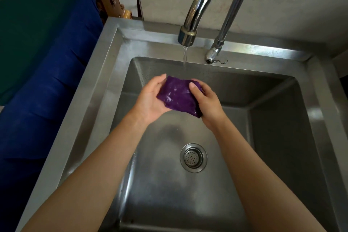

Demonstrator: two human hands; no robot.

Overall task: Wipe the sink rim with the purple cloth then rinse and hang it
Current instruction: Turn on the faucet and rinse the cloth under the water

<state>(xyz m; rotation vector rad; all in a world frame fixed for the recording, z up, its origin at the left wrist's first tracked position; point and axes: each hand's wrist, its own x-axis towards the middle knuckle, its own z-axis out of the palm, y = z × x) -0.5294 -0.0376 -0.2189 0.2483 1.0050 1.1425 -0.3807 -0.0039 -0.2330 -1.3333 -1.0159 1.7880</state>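
The person is holding the purple cloth (178, 96) over the basin of the steel sink (113, 47), with both bare arms reaching in from the bottom of the view. The cloth is bunched into a loose folded wad, wet and glistening with pale specks on its top face, and it is hanging in the air well above the sink floor.

The left hand (150, 100) is cupping the cloth from the left and from underneath, its thumb lying along the cloth's upper left edge and its fingers (160, 79) curling around the far side, closed on the fabric. The right hand (207, 103) is gripping the cloth's right side, with the thumb pressing flat on top and the other fingers wrapping under it, so both hands are clamped on the same wad.

A thin stream of water (185, 58) is running from the spout of the chrome tap (190, 28) and is falling toward the cloth's far edge, between the two hands. The tap's curved neck is rising out of the top of the view, and its base (213, 54) is standing on the sink's back rim, to the right of the stream.

The round drain strainer (193, 157) is sitting in the sink floor, below and nearer than the hands. To the left of the sink, a blue fabric (47, 90) is draping downward, with a green sheet (33, 24) lying above it.
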